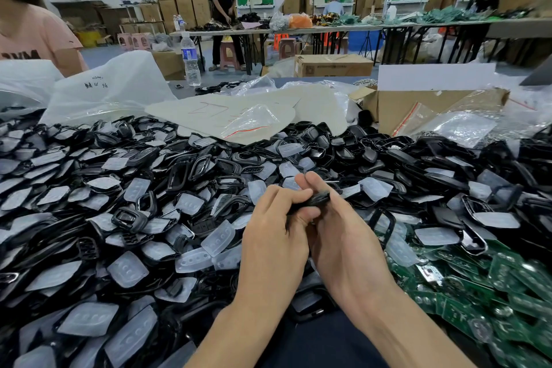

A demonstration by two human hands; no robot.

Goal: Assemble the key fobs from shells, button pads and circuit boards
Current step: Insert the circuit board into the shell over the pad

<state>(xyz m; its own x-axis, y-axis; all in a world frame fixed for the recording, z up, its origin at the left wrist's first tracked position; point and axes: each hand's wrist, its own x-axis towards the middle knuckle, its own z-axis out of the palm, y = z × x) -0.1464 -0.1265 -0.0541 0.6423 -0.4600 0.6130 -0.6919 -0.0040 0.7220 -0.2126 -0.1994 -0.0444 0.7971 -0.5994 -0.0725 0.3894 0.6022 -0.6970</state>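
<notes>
Both my hands meet at the middle of the view around one black key fob shell (316, 199). My left hand (276, 230) grips its left end with curled fingers and thumb. My right hand (337, 233) holds the right end, two fingertips reaching over its top. Most of the shell is hidden between the fingers. Beneath and around the hands lies a big heap of black shells (191, 170) mixed with translucent button pads (218, 237). A pile of green circuit boards (484, 281) fills the lower right.
Plastic bags (110, 89), a pale sheet (227, 110) and an open cardboard box (418, 107) lie behind the heap. A water bottle (190, 60) stands further back. A person in pink sits at far left; another stands at a distant table.
</notes>
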